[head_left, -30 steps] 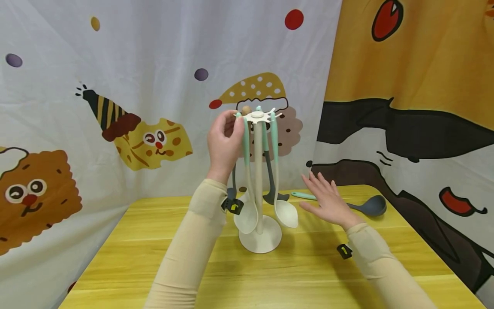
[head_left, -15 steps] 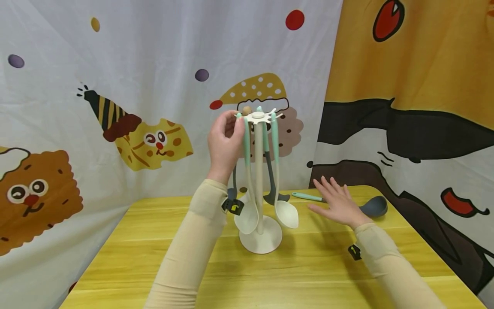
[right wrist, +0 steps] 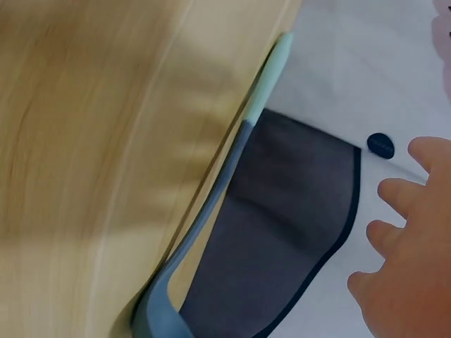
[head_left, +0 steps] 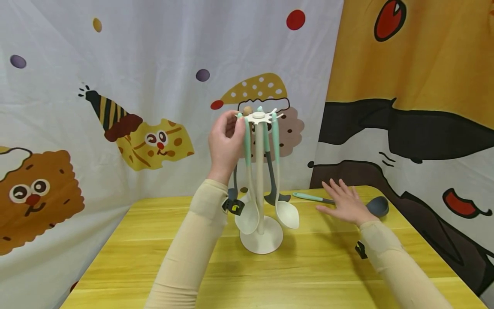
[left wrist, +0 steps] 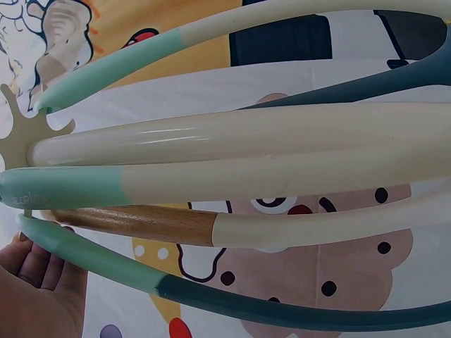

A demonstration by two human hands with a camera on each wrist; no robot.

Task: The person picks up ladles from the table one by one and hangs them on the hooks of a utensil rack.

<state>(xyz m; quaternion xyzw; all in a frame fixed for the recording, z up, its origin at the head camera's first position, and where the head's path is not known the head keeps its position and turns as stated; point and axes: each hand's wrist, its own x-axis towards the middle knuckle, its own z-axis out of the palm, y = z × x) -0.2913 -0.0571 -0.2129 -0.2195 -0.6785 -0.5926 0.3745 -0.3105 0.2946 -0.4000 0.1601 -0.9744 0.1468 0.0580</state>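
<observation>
A cream utensil rack [head_left: 261, 242] stands upright on the table, with several utensils hanging from its top. My left hand [head_left: 223, 143] curls its fingers and thumb at the left edge of the rack's top, seeming to grip a hook there; the fingertips are partly hidden. In the left wrist view, the fingers sit close to the mint end of a dark-shafted utensil [left wrist: 91, 260]. A dark ladle [head_left: 377, 207] with a mint handle lies on the table at the right. Over its shaft, my right hand [head_left: 345, 205] spreads its fingers, holding nothing.
Two white-headed utensils [head_left: 287, 214] hang at the rack's front, and a dark-headed one [head_left: 276, 198] behind. One hanging utensil has a wooden handle [left wrist: 155, 224]. The wooden table [head_left: 162, 257] meets a patterned curtain [head_left: 162, 64] at its back.
My right hand has moved right along the lying ladle, uncovering more of its handle and shaft. The left hand stays at the rack's top, and the hanging utensils look unchanged.
</observation>
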